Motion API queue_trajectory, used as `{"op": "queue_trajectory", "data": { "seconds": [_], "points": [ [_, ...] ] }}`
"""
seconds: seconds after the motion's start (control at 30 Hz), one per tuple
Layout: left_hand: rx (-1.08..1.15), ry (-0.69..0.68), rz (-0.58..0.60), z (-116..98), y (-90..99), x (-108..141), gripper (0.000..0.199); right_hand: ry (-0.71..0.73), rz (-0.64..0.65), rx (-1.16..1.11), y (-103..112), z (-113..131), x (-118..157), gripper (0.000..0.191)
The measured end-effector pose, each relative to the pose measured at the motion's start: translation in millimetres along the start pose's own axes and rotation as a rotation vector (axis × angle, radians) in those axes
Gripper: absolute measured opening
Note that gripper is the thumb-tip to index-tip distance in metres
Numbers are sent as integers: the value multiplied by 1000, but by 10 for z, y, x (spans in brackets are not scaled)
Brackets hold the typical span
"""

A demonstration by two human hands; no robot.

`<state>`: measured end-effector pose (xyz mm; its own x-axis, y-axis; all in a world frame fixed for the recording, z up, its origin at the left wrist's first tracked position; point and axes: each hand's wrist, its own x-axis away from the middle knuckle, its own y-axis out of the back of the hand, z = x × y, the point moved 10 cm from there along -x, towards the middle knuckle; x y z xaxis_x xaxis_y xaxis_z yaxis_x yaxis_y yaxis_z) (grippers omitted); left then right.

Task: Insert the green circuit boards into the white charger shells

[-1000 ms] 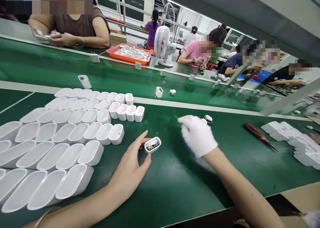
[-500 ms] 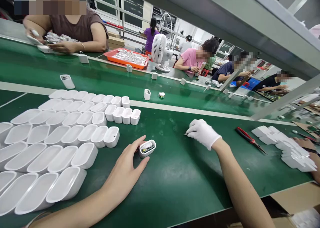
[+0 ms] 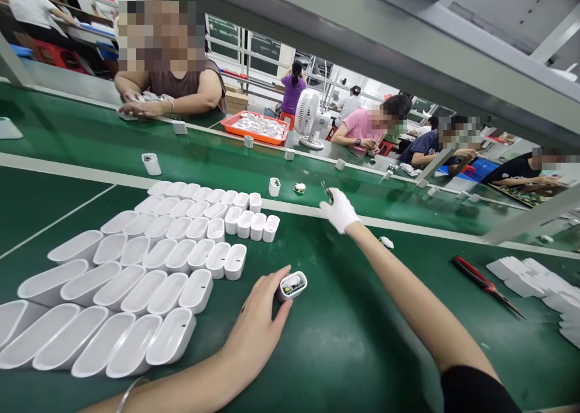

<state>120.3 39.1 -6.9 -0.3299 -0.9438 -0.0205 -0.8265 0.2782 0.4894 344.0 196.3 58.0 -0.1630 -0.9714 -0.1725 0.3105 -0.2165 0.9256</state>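
My bare left hand grips a small white oval housing between thumb and fingers on the green work surface. A circuit board with a white part and a yellow part shows inside its open top. My right hand, in a white glove, is raised over the pale strip at the belt's edge. Its fingers are closed on thin metal tweezers, which point up and left. Just left of them, a loose circuit board and a white housing with a board inside lie on the belt.
Rows of white housings fill the left side. Red-handled pliers and stacked white pieces lie at the right. Another board is beside my right forearm. Across the belt are an orange tray, a fan and several people.
My right hand has moved forward and up toward the belt with the tweezers. My left hand still holds the housing. The view has shifted, and a board now shows by my right forearm.
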Motion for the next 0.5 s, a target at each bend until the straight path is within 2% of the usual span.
{"op": "queue_trajectory", "data": {
  "seconds": [0.07,0.13,0.23,0.3,0.37,0.43,0.5],
  "points": [
    [9,-25,-9,-27,17,-5,42,6,-21,0,-79,287,-411,47],
    [18,-39,-7,-46,25,-8,40,20,10,-5,-241,565,-692,45],
    [41,-35,-10,-48,39,-10,39,25,104,5,-518,812,-839,34],
    [57,-39,-18,-52,50,-8,39,20,158,25,-629,822,-798,29],
    [63,-50,-21,-60,54,-5,38,9,191,53,-634,710,-668,27],
    [57,-55,-19,-61,53,-3,38,-7,204,81,-531,507,-442,24],
    [47,-45,-6,-53,41,-5,39,-12,188,97,-335,280,-120,22]
  ]
}}
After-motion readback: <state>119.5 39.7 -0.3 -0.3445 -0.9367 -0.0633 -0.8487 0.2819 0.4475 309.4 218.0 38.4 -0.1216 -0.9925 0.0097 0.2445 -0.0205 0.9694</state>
